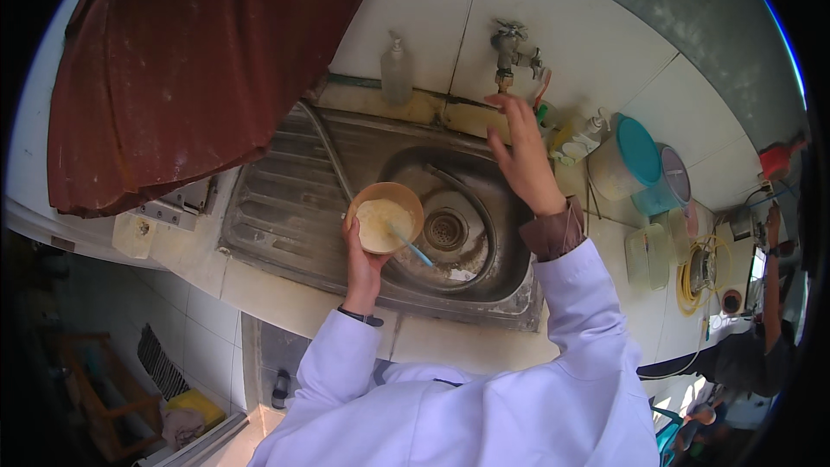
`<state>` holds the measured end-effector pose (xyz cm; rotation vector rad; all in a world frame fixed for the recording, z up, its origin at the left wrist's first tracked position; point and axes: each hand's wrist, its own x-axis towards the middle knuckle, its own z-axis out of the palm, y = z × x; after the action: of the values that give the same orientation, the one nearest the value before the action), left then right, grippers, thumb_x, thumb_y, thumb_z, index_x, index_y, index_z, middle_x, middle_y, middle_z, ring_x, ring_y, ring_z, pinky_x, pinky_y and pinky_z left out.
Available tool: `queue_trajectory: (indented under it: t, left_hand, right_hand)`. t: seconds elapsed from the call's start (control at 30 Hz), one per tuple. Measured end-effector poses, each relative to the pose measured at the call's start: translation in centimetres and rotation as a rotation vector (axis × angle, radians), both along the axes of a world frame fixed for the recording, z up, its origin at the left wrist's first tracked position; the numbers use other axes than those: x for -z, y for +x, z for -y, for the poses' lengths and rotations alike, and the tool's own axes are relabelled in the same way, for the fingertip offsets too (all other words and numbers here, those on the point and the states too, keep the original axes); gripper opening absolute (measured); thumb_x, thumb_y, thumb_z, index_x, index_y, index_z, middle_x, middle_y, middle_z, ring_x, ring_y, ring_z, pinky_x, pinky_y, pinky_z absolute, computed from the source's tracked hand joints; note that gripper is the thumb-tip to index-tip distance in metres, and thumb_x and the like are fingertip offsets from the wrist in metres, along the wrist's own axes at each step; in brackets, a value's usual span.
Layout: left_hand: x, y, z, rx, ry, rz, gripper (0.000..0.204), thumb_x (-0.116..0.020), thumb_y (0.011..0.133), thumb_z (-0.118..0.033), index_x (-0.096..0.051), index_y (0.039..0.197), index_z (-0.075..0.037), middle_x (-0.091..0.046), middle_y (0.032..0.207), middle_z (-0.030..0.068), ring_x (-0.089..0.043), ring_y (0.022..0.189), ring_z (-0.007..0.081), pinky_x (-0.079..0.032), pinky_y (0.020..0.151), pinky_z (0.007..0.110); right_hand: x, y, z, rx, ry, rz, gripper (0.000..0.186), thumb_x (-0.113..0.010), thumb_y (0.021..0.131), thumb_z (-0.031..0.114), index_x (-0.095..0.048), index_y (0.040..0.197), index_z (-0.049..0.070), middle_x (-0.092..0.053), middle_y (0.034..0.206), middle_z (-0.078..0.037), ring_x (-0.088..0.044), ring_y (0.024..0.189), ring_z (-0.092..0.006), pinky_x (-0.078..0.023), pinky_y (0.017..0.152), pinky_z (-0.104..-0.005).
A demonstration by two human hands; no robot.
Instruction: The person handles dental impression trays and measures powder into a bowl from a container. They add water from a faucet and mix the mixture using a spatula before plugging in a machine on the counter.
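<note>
over the sink [517, 251], your left hand [363, 268] has its grip clasped round the tan bowl [410, 195], while your right hand [528, 169] hangs with grip spread, near the tap [510, 50] behind the sink.

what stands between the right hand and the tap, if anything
Nothing visible does: the right hand is raised just below the tap, its fingers near the tap's lower end, though contact can't be told. The left hand holds the bowl well aside.
</note>
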<state>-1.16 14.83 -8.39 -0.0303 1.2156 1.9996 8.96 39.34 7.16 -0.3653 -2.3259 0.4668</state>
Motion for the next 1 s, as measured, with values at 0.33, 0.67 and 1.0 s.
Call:
queue_trajectory:
  t: [0.33, 0.67, 1.0]
  left_hand:
    - [-0.9, 0.7, 0.7, -0.020, 0.007, -0.019, 0.059, -0.032, 0.100, -0.051, -0.031, 0.144, -0.010, -0.044, 0.142, 0.0126, -0.047, 0.129, 0.0268, -0.046, 0.101, 0.045]
    - [-1.4, 1.1, -0.4, 0.041, 0.011, -0.018, 0.059, -0.032, 0.100, -0.052, -0.031, 0.144, -0.011, -0.044, 0.142, 0.0114, -0.046, 0.130, 0.0258, -0.045, 0.102, 0.043]
    - [-0.7, 1.2, -0.9, 0.070, 0.021, -0.026, 0.058, -0.033, 0.101, -0.050, -0.030, 0.144, -0.012, -0.043, 0.142, 0.0109, -0.045, 0.130, 0.0249, -0.045, 0.102, 0.042]
  right_hand:
    - [0.1, -10.7, -14.7, 0.558, 0.437, 0.220, 0.032, -0.058, 0.087, 0.021, -0.050, 0.114, 0.005, -0.053, 0.106, -0.022, -0.053, 0.096, -0.0371, -0.048, 0.082, -0.0458]
    - [-0.5, -7.9, -16.5, 0.203, 0.413, 0.201, 0.031, -0.057, 0.087, 0.014, -0.048, 0.113, 0.002, -0.053, 0.108, -0.020, -0.051, 0.102, -0.0379, -0.045, 0.088, -0.0458]
    - [7.6, -2.8, -8.5, 0.316, -0.598, -0.354, 0.024, -0.041, 0.099, 0.020, -0.054, 0.107, 0.001, -0.060, 0.103, -0.011, -0.059, 0.089, -0.0242, -0.050, 0.077, -0.0366]
